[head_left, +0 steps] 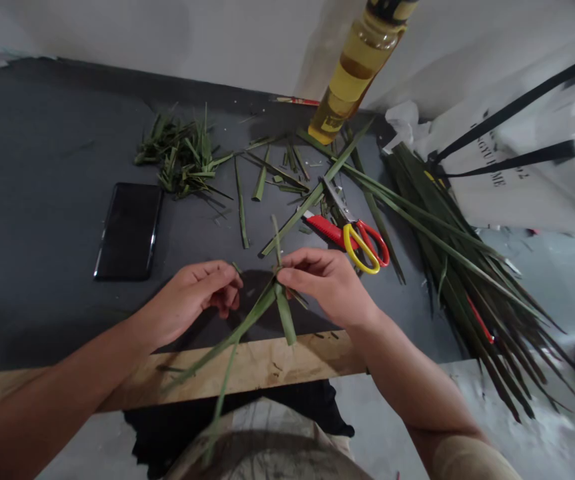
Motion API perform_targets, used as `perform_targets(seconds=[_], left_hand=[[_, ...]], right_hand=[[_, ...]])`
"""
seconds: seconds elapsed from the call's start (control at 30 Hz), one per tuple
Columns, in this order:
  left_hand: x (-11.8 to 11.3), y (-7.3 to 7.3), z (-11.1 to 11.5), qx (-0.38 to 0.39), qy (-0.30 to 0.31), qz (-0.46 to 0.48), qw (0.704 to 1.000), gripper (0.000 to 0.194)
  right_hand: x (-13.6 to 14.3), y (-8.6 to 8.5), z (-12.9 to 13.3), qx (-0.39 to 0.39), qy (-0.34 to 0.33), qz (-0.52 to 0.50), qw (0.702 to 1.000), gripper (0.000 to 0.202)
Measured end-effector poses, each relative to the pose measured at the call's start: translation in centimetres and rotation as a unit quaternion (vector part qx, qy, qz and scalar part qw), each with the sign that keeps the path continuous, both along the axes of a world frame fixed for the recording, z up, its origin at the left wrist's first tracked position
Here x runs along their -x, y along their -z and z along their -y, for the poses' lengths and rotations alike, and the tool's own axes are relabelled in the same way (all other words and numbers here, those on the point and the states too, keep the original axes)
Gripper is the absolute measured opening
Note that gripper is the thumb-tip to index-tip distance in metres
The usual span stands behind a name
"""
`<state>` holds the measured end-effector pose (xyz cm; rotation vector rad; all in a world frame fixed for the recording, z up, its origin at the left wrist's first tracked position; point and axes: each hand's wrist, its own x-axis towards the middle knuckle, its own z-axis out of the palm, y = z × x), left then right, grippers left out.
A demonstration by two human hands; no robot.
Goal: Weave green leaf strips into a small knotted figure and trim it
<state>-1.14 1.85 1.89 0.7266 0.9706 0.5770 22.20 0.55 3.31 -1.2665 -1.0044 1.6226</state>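
Near the table's front edge, my right hand pinches a folded piece of green leaf between thumb and fingers. Long strips trail from it down to the left over the wooden edge, and one thin tip points up. My left hand is closed just left of it, apart from the folded leaf. A small green bit shows at its thumb and fingertip. Scissors with yellow and red handles lie beyond my right hand, over a red-handled cutter.
A black phone lies at left, near a pile of leaf scraps. A bottle of yellow liquid stands at the back. Long leaves hang over the right edge, beside a white bag.
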Motion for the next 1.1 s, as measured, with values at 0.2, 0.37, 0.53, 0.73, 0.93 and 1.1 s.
perform_targets(seconds=[0.2,0.37,0.53,0.73,0.93,1.1], left_hand=[[-0.8,0.2,0.5,0.004,-0.010,-0.010,1.000,0.035],[-0.9,0.7,0.8,0.016,-0.007,-0.030,0.999,0.037],[-0.8,0.8,0.9,0.006,-0.015,-0.046,0.999,0.032],[-1.2,0.7,1.3,0.010,-0.035,-0.051,0.998,0.037],[-1.1,1.1,1.3,0.006,-0.023,-0.039,0.999,0.035],[-0.5,1.2,1.4,-0.100,-0.026,-0.064,0.993,0.026]], right_hand=[[1.2,0.9,0.5,0.030,-0.111,0.024,0.993,0.030],[1.4,1.3,0.8,0.037,-0.118,-0.003,0.992,0.031],[1.5,1.4,1.0,-0.007,-0.101,0.011,0.995,0.030],[1.4,1.0,1.2,-0.057,-0.128,0.056,0.989,0.015],[1.1,1.4,1.0,-0.022,-0.164,-0.007,0.986,0.026],[1.1,2.0,0.6,0.034,-0.129,-0.048,0.990,0.031]])
